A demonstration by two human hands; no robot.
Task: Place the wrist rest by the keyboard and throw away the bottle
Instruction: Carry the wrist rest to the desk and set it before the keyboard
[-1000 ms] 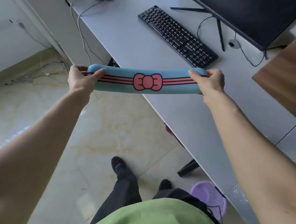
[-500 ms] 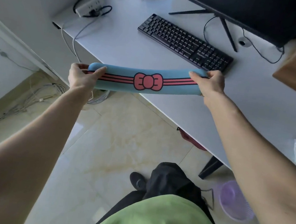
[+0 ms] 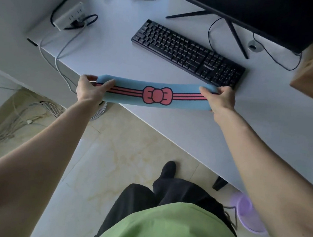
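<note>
Head view, left hand: the left hand [image 3: 91,90] clamps the left end of the wrist rest [image 3: 157,96], thumb laid across the top face and the other fingers curled over the far edge.
Head view, right hand: the right hand [image 3: 220,100] clamps the right end the same way, thumb on top pointing inward, fingers wrapped over the far side.
Wrist rest: a long blue pad with pink stripes and a pink bow at its middle; it spans the gap between the two hands, held level, its middle bowed slightly away from the person. Whether its underside touches the desk cannot be told.
Place of the wrist rest: over the near edge of the white desk [image 3: 170,123], its left end past the desk corner and above the floor.
Keyboard: the black keyboard [image 3: 187,53] lies on the desk just beyond the hands, angled; its right near corner sits right behind the right hand's fingers, while its left end is well apart from the left hand.
Beyond the keyboard: the monitor [image 3: 259,15] on thin black legs, farther from both hands.
Beyond the left hand: a white power strip [image 3: 69,16] with cables trailing off the desk.
Below the right forearm: a purple basket [image 3: 248,213] on the floor, near the person's dark trousers.
Bottle: not made out with certainty.
</note>
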